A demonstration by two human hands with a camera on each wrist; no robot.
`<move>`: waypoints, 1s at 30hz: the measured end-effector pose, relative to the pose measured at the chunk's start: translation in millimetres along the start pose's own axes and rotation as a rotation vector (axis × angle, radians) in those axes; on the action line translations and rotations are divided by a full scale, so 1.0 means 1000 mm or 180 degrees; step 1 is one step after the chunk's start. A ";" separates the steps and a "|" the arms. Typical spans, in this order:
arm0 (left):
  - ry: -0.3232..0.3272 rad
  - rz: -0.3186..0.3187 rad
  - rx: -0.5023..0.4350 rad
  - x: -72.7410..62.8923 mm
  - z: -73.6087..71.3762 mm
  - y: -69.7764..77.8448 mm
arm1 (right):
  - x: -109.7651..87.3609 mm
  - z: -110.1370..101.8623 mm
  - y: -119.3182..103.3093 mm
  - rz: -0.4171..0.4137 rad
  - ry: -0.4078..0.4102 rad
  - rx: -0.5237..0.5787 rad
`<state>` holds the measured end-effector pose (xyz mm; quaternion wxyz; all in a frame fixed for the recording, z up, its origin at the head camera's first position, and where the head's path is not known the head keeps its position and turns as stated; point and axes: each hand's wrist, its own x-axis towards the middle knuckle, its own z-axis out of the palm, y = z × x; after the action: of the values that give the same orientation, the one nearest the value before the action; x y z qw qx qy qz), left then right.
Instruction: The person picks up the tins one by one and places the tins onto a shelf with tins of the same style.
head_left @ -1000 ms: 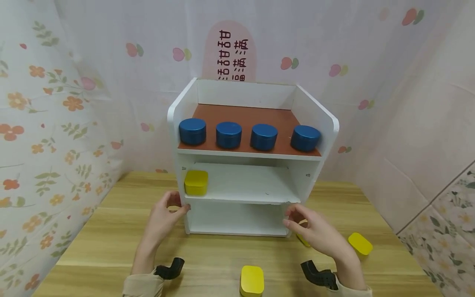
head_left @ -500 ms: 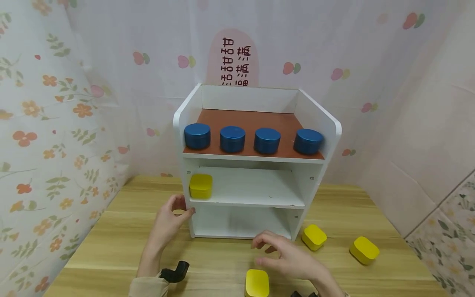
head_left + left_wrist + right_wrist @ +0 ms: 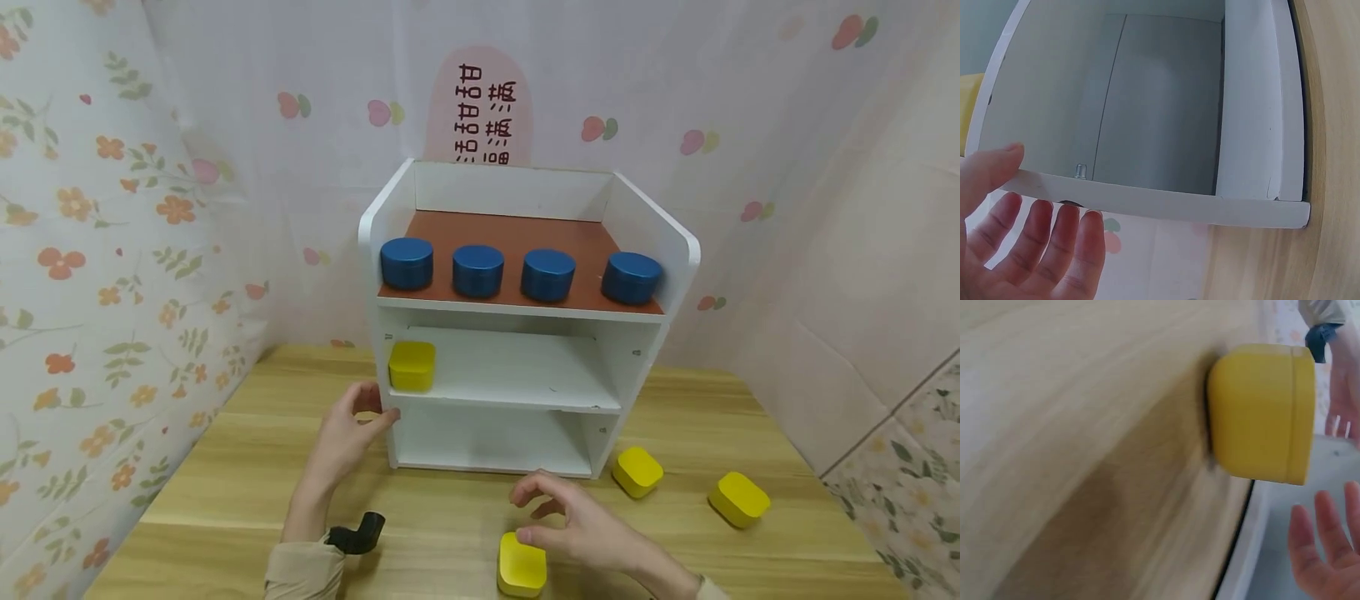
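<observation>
A white shelf unit point(image 3: 491, 398) stands on the wooden table. At its left side panel my left hand point(image 3: 343, 433) holds on, thumb over the front edge and fingers along the outer face; the left wrist view shows this hand point(image 3: 1035, 244) around the panel edge. My right hand point(image 3: 573, 521) hovers with parted, bent fingers just over a yellow square tin point(image 3: 522, 567) on the table in front of the unit. In the right wrist view that tin point(image 3: 1260, 412) has a visible gap to the fingers point(image 3: 1304, 540).
Several round blue tins point(image 3: 477, 271) line the unit's brown top. One yellow tin point(image 3: 412, 366) sits at the left end of the middle shelf. Two more yellow tins, a nearer one point(image 3: 638, 472) and a farther-right one point(image 3: 738, 499), lie on the table right of the unit.
My right hand has left the unit's right side and come left and down over the front yellow tin. The left hand stays at the left panel. The head view has shifted slightly.
</observation>
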<state>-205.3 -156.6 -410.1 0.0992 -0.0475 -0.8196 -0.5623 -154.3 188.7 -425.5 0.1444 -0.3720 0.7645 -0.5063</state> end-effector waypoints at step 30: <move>-0.0034 -0.0083 0.0016 -0.001 0.001 0.005 | -0.015 -0.002 0.030 0.0162 -0.0957 -0.0303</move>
<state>-203.3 -153.7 -406.6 0.0876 -0.0396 -0.8220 -0.5613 -158.1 206.7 -453.7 0.2522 -0.4305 0.7665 -0.4043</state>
